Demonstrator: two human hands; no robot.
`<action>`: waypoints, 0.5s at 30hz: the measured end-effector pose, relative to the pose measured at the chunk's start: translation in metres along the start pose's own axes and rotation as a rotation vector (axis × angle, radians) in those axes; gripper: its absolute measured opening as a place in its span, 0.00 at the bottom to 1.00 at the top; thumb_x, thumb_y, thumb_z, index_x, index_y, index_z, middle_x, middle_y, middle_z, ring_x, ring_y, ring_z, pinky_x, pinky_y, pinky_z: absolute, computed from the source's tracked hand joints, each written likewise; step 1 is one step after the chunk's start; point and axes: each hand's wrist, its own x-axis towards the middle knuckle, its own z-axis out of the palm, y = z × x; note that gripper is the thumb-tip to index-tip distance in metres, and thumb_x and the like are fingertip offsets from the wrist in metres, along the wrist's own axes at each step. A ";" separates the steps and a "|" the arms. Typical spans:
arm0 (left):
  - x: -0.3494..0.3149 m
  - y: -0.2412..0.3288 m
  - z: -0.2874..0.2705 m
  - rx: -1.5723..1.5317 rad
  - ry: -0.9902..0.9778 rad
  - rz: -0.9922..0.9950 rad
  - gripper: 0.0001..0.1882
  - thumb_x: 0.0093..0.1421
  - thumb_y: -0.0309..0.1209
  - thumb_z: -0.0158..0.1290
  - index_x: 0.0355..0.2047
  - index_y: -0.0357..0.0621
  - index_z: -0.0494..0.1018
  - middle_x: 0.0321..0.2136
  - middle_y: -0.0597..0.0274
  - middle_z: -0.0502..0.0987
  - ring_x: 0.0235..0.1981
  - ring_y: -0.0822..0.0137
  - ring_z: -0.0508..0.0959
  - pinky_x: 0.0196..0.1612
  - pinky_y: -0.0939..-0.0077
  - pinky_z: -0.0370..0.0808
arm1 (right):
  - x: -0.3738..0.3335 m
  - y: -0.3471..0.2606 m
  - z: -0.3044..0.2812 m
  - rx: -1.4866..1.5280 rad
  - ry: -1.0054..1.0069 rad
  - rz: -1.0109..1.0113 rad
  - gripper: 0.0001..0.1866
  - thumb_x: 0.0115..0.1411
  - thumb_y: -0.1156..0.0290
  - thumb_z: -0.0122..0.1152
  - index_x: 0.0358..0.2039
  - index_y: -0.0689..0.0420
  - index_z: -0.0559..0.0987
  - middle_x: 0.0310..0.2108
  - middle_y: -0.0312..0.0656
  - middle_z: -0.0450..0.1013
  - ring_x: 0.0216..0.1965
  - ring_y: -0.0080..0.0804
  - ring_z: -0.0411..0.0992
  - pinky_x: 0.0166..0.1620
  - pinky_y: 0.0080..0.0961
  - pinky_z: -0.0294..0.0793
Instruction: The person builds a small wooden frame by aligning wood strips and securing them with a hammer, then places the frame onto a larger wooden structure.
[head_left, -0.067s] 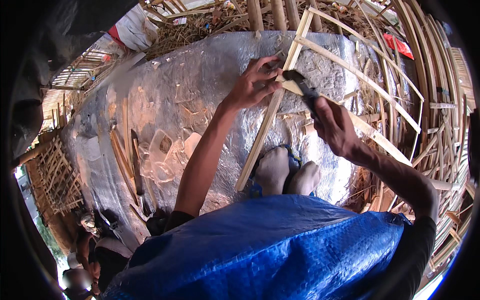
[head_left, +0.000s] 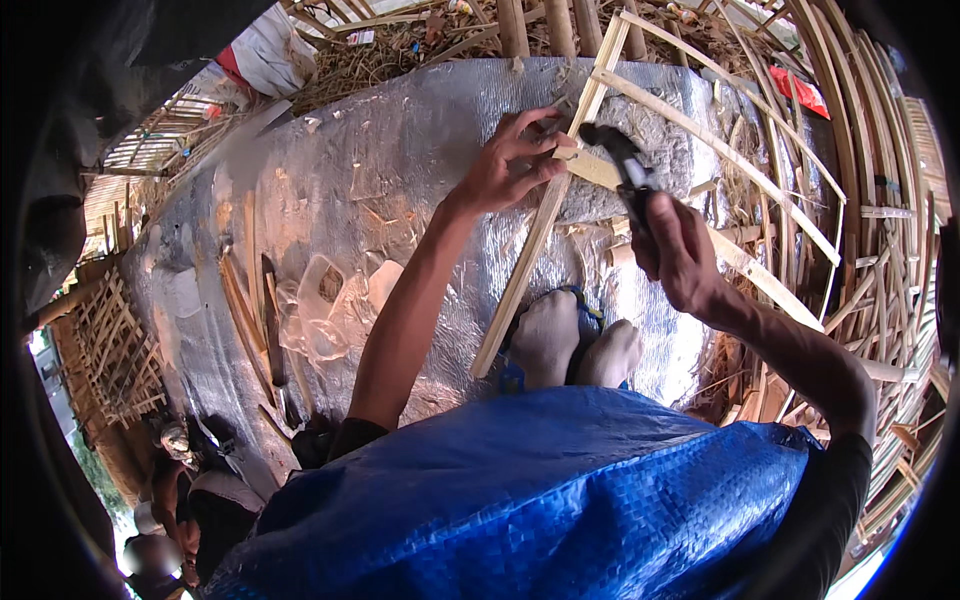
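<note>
My right hand (head_left: 680, 250) is closed around the handle of a black claw hammer (head_left: 632, 175). The hammer's head is raised just right of a joint where a pale wooden slat (head_left: 597, 170) crosses a long wooden strip (head_left: 540, 235). At that joint, my left hand (head_left: 512, 168) pinches the slat's end between thumb and fingers. Whether it also holds a nail is too small to tell. More slats (head_left: 735, 160) run from the strip to the right, forming a frame. A grey stone-like block (head_left: 650, 150) lies beneath the joint.
Silvery foil sheeting (head_left: 400, 150) covers the ground. Loose sticks (head_left: 245, 320) and a clear plastic container (head_left: 325, 290) lie at left. Bundled bamboo strips (head_left: 875, 130) stand along the right. My feet (head_left: 545, 340) are below the frame; blue tarpaulin (head_left: 520, 470) covers my lap. Another person (head_left: 215, 510) is at lower left.
The hammer's head has lifted off the joint and swung slightly to the right, showing more of the slat. My left hand has stayed at the slat's end.
</note>
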 end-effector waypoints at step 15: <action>0.001 0.014 0.000 -0.340 0.027 -0.151 0.20 0.57 0.46 0.62 0.45 0.50 0.82 0.60 0.60 0.67 0.62 0.58 0.64 0.65 0.60 0.61 | 0.018 0.027 -0.006 -0.250 -0.085 0.095 0.38 0.69 0.36 0.28 0.31 0.62 0.70 0.15 0.31 0.59 0.16 0.21 0.59 0.19 0.27 0.58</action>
